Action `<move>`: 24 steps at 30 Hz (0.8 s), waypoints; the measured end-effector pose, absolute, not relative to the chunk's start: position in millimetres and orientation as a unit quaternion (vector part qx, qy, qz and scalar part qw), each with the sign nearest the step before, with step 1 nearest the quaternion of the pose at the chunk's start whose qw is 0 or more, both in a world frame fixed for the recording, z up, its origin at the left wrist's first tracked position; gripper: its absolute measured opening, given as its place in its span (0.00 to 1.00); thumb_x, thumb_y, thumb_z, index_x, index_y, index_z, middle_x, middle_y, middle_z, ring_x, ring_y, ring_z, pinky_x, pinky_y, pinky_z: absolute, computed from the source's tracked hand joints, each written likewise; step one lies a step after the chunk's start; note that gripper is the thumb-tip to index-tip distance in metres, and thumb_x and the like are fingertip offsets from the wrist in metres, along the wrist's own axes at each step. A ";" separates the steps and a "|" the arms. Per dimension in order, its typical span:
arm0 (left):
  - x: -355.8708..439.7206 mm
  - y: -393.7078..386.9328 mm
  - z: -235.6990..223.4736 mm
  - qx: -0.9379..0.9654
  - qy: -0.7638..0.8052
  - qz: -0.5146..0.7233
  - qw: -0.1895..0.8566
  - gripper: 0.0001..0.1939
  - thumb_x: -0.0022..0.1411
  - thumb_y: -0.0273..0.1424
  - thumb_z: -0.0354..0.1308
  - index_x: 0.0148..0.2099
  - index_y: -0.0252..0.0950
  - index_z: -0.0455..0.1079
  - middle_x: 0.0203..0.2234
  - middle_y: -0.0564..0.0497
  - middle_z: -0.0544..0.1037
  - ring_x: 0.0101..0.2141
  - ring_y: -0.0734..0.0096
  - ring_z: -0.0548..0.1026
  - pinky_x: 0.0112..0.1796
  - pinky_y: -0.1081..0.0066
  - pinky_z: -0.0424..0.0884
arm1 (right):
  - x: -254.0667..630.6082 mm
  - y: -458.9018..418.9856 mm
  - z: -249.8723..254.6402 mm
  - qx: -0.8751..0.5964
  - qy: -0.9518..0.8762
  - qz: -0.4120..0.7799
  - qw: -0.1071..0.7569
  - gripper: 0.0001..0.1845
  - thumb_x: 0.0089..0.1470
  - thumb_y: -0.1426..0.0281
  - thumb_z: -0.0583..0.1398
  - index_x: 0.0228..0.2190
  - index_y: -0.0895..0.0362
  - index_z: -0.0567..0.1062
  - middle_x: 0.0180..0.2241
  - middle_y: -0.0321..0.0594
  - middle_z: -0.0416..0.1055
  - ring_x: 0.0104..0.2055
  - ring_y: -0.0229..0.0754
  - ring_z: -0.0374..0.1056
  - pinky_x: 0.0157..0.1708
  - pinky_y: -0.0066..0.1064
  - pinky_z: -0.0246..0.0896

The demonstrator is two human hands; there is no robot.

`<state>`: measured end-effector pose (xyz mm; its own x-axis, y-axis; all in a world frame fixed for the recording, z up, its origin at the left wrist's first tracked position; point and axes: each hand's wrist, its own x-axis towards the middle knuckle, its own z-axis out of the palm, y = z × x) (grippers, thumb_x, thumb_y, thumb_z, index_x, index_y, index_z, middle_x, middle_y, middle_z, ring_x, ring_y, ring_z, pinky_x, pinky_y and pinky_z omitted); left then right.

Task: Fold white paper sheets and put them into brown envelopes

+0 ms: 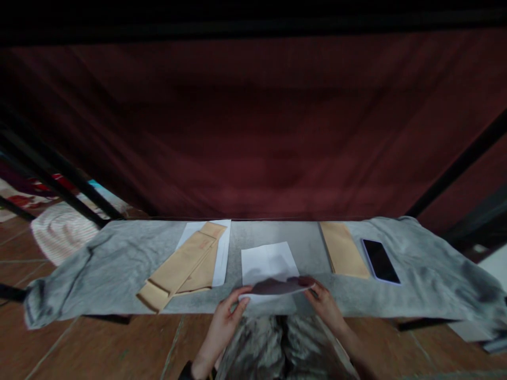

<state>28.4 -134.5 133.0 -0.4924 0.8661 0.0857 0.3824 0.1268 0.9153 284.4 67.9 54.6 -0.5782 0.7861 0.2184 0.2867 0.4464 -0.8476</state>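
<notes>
A sheet of white paper [277,287] is held up near the front edge of the cloth-covered surface, its near face in shadow. My left hand [228,311] pinches its left end between thumb and fingers. At the opposite end, my right hand [322,303] grips the same sheet. Another white paper [271,258] lies flat just beyond, partly covered by the held one. To the left, several brown paper envelopes [182,264] lie overlapping on white sheets [222,258]. On the right rests a brown envelope stack [344,250].
A phone [381,261] with a pale purple edge lies right of the brown envelopes. Grey cloth [119,269] covers the surface and hangs over both ends. Behind stands a dark red curtain [273,132], with black metal bars [455,169] at the sides. Striped fabric [65,229] is at left.
</notes>
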 end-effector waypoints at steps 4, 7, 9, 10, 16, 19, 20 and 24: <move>20.9 -123.5 116.7 0.392 0.704 0.538 0.249 0.40 0.57 0.48 0.65 0.67 0.41 0.62 0.56 0.42 0.76 0.55 0.55 0.75 0.54 0.58 0.72 | 273.7 69.1 61.4 -0.379 -0.773 0.391 0.326 0.22 0.62 0.51 0.55 0.41 0.52 0.80 0.43 0.44 0.81 0.47 0.50 0.76 0.51 0.42 0.71; 18.6 -114.8 100.6 0.393 0.709 0.529 0.252 0.42 0.55 0.45 0.65 0.69 0.40 0.59 0.55 0.41 0.76 0.55 0.54 0.75 0.54 0.57 0.71 | 268.1 70.1 62.6 -0.397 -0.764 0.378 0.340 0.24 0.62 0.49 0.54 0.41 0.52 0.80 0.41 0.45 0.81 0.44 0.50 0.77 0.47 0.40 0.72; 17.6 -108.0 90.8 0.390 0.723 0.516 0.244 0.38 0.59 0.44 0.61 0.68 0.37 0.59 0.47 0.42 0.81 0.48 0.56 0.78 0.51 0.57 0.73 | 264.0 71.7 60.6 -0.409 -0.765 0.360 0.344 0.24 0.63 0.48 0.52 0.39 0.53 0.79 0.36 0.44 0.81 0.40 0.50 0.77 0.43 0.39 0.73; 17.0 -104.5 86.5 0.387 0.733 0.509 0.234 0.37 0.60 0.43 0.59 0.68 0.36 0.59 0.43 0.44 0.82 0.44 0.57 0.80 0.49 0.57 0.74 | 261.8 72.8 59.0 -0.413 -0.767 0.348 0.346 0.24 0.63 0.49 0.52 0.38 0.53 0.78 0.35 0.44 0.81 0.39 0.50 0.77 0.42 0.40 0.73; 15.3 -88.3 74.1 0.371 0.791 0.457 0.167 0.33 0.61 0.40 0.52 0.65 0.30 0.63 0.31 0.47 0.80 0.32 0.60 0.79 0.38 0.61 0.75 | 249.1 77.3 47.7 -0.408 -0.802 0.237 0.367 0.23 0.66 0.57 0.51 0.55 0.55 0.70 0.41 0.48 0.79 0.40 0.51 0.76 0.44 0.47 0.70; 16.2 -84.9 74.6 0.382 0.799 0.437 0.157 0.34 0.62 0.38 0.51 0.67 0.30 0.60 0.31 0.49 0.79 0.31 0.60 0.79 0.37 0.61 0.74 | 243.7 77.8 45.7 -0.416 -0.828 0.160 0.340 0.23 0.68 0.60 0.48 0.58 0.57 0.67 0.44 0.50 0.78 0.44 0.52 0.74 0.49 0.48 0.65; 16.3 -84.0 74.7 0.386 0.801 0.430 0.155 0.34 0.62 0.37 0.50 0.68 0.31 0.59 0.31 0.49 0.79 0.31 0.61 0.79 0.37 0.61 0.74 | 242.0 77.9 45.7 -0.417 -0.836 0.142 0.328 0.23 0.68 0.61 0.47 0.58 0.57 0.66 0.45 0.51 0.78 0.45 0.52 0.74 0.50 0.48 0.64; 15.4 -80.4 73.0 0.393 0.811 0.410 0.138 0.32 0.62 0.33 0.51 0.68 0.32 0.59 0.31 0.50 0.78 0.31 0.62 0.78 0.36 0.63 0.75 | 236.9 77.7 47.0 -0.430 -0.857 0.087 0.269 0.21 0.69 0.65 0.46 0.57 0.58 0.68 0.46 0.51 0.78 0.48 0.53 0.72 0.53 0.47 0.57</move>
<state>15.4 -80.4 73.0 -0.6534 0.7506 0.0980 0.5239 0.3549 0.7743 236.9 77.7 47.0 -0.4849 0.7848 0.3860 0.6909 0.6144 -0.3811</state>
